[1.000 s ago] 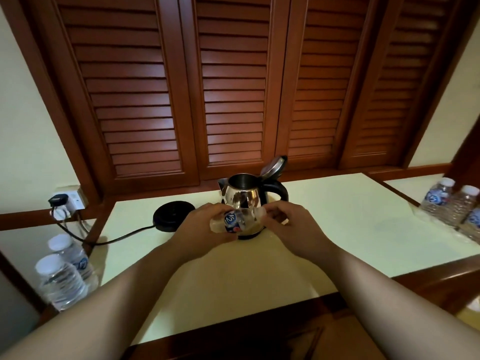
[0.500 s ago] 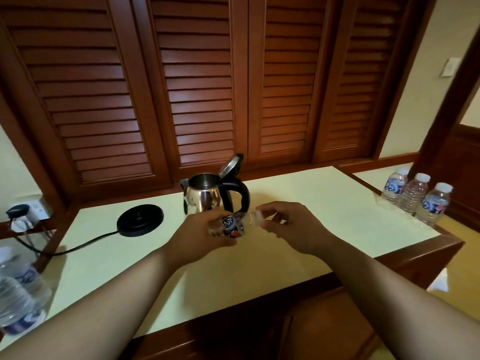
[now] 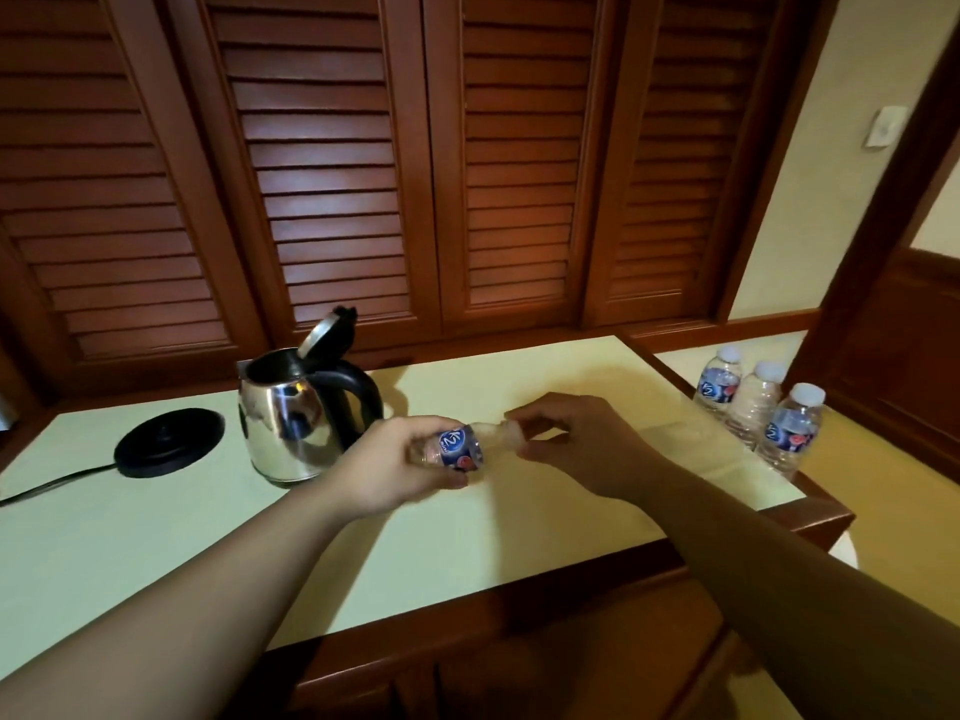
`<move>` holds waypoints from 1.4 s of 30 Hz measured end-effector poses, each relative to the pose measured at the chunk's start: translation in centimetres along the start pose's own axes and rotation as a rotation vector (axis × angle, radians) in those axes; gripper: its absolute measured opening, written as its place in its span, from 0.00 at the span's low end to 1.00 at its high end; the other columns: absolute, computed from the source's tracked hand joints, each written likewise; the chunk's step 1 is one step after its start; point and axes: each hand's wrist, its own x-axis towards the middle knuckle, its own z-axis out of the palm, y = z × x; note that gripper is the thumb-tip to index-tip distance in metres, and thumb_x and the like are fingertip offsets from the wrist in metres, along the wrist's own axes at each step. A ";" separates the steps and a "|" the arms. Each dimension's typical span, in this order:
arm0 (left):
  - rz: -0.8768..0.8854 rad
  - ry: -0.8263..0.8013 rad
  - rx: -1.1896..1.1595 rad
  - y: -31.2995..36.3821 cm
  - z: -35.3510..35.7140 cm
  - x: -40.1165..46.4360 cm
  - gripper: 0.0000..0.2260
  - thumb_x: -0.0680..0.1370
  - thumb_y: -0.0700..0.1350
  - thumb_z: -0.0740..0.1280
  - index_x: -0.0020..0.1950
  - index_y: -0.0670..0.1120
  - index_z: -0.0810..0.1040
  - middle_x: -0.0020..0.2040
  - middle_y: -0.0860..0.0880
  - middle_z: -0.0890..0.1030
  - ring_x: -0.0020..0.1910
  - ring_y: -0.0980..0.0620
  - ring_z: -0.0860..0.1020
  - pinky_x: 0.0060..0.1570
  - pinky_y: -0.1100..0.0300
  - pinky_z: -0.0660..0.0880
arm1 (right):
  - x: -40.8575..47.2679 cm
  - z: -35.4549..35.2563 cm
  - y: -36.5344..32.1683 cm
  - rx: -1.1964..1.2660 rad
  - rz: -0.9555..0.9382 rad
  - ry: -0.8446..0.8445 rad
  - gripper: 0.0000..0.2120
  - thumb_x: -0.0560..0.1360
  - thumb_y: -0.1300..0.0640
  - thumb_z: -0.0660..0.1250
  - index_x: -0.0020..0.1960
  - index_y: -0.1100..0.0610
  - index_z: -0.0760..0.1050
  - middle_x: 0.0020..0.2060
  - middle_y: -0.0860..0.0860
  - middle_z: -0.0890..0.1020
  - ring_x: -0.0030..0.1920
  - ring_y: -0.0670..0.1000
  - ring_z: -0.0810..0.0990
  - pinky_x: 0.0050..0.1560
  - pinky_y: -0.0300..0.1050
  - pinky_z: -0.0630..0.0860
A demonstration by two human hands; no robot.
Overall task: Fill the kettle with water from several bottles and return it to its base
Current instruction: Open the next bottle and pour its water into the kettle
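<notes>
A steel kettle [image 3: 283, 420] with a black handle stands on the pale table [image 3: 208, 537], its lid tipped open, off its black round base [image 3: 169, 441] to the left. In front of the kettle my left hand [image 3: 387, 467] grips a small clear water bottle [image 3: 457, 448] with a blue label, held sideways. My right hand [image 3: 576, 441] pinches the bottle's neck end, where the cap is hidden by my fingers.
Three capped water bottles [image 3: 753, 407] stand together on the lower ledge at the right. A black cord [image 3: 47, 485] runs left from the base. Louvred wooden doors [image 3: 337, 174] rise behind the table; its wooden front edge [image 3: 519, 600] is near me.
The view has swung to the right, so the left-hand bottles and socket left the frame. Both hands with the bottle have shifted right, away from the kettle's front.
</notes>
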 end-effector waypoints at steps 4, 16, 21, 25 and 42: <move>0.007 0.010 -0.026 1.8 2.4 2.2 0.19 0.72 0.46 0.81 0.60 0.55 0.84 0.52 0.57 0.87 0.51 0.55 0.84 0.55 0.52 0.81 | 0.1 -2.2 2.2 0.000 0.116 -0.054 0.08 0.81 0.47 0.68 0.51 0.51 0.80 0.38 0.43 0.84 0.38 0.43 0.84 0.38 0.32 0.78; -0.011 -0.092 -0.138 4.1 5.7 5.9 0.18 0.74 0.45 0.80 0.62 0.53 0.85 0.52 0.55 0.87 0.50 0.57 0.84 0.50 0.61 0.80 | -1.3 -6.3 5.8 0.247 0.113 0.016 0.07 0.76 0.58 0.75 0.53 0.50 0.85 0.39 0.46 0.87 0.41 0.47 0.87 0.46 0.41 0.85; -0.007 -0.226 -0.166 4.2 5.8 8.1 0.17 0.75 0.37 0.77 0.63 0.45 0.83 0.39 0.61 0.85 0.33 0.67 0.79 0.34 0.75 0.70 | -1.8 -7.4 6.8 0.130 0.074 0.012 0.12 0.73 0.60 0.78 0.57 0.53 0.86 0.44 0.38 0.85 0.46 0.39 0.83 0.45 0.32 0.79; 0.009 -0.244 -0.140 4.0 6.1 8.8 0.20 0.74 0.40 0.80 0.64 0.50 0.83 0.49 0.59 0.88 0.48 0.62 0.84 0.48 0.72 0.74 | -1.5 -6.8 6.6 0.102 0.252 -0.071 0.11 0.81 0.49 0.69 0.47 0.56 0.83 0.35 0.46 0.86 0.36 0.45 0.86 0.41 0.36 0.82; 0.118 -0.034 -0.037 2.2 10.4 12.7 0.23 0.69 0.46 0.83 0.62 0.56 0.83 0.50 0.57 0.80 0.53 0.64 0.77 0.52 0.71 0.71 | -2.4 -6.8 10.5 -0.069 0.461 0.068 0.21 0.79 0.34 0.62 0.59 0.48 0.79 0.44 0.42 0.80 0.43 0.44 0.80 0.39 0.38 0.72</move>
